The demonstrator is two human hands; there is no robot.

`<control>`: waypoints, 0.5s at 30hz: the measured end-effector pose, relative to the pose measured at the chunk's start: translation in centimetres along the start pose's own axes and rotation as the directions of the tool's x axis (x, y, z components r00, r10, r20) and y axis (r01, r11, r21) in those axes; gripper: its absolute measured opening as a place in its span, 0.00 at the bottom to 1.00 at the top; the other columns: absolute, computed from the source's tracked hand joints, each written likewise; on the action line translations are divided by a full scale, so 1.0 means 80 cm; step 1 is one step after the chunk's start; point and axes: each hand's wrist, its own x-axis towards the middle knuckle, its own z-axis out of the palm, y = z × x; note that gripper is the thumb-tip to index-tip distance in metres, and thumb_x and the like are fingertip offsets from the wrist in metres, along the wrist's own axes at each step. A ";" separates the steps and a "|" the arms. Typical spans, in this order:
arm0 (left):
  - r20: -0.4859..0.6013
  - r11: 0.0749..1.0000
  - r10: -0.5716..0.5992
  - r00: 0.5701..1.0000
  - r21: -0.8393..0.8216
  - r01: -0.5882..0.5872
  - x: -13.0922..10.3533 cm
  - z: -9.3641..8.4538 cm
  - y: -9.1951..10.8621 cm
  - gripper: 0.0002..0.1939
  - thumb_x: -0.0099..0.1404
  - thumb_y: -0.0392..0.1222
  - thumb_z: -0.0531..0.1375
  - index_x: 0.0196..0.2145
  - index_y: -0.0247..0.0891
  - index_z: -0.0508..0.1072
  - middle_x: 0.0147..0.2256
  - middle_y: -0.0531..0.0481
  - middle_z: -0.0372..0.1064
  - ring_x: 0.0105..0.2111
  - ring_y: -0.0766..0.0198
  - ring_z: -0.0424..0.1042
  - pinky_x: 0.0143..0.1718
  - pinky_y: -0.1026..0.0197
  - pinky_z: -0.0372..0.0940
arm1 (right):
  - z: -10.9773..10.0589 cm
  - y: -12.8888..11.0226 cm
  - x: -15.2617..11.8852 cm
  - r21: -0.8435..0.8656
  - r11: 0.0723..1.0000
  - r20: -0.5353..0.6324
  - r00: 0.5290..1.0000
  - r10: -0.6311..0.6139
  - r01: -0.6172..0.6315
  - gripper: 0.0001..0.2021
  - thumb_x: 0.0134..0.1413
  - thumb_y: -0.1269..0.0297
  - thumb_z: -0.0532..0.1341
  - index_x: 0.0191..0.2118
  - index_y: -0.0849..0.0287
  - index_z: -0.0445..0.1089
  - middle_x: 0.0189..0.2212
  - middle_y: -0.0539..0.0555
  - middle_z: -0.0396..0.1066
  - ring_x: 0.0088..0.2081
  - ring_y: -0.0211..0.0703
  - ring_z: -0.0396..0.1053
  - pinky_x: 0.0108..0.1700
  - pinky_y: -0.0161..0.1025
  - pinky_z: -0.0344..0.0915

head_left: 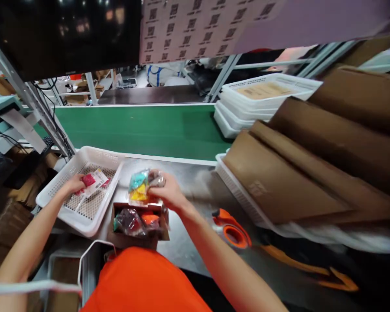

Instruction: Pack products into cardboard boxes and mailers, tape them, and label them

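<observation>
My left hand (75, 183) is closed on a clear packet with pink contents and a white label (95, 181), inside the white perforated basket (117, 167). Fingers of my right hand (164, 190) grip a clear bag of teal and yellow pieces (138, 186), held above the back edge of a small open cardboard box (164, 229). Inside that box lie a dark bag (130, 222) and a bag with orange contents (150, 219). The box stands on the metal table (182, 242), close to my body.
Right of the box lies an orange tape dispenser (234, 232). Flattened cardboard (279, 177) fills a white basket at the right. Stacked white trays (266, 93) stand at the back right, beside a green conveyor belt (143, 130). A dark screen (65, 34) hangs upper left.
</observation>
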 end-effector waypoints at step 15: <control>-0.154 0.937 -0.052 0.987 0.334 0.101 -0.009 0.006 -0.057 0.13 0.64 0.42 0.66 0.45 0.36 0.74 0.34 0.46 0.79 0.38 0.54 0.80 0.38 0.62 0.69 | 0.094 0.069 -0.044 -0.795 0.584 0.364 0.899 0.244 0.163 0.33 0.52 0.55 0.73 0.60 0.70 0.70 0.55 0.73 0.75 0.58 0.70 0.72 0.62 0.56 0.66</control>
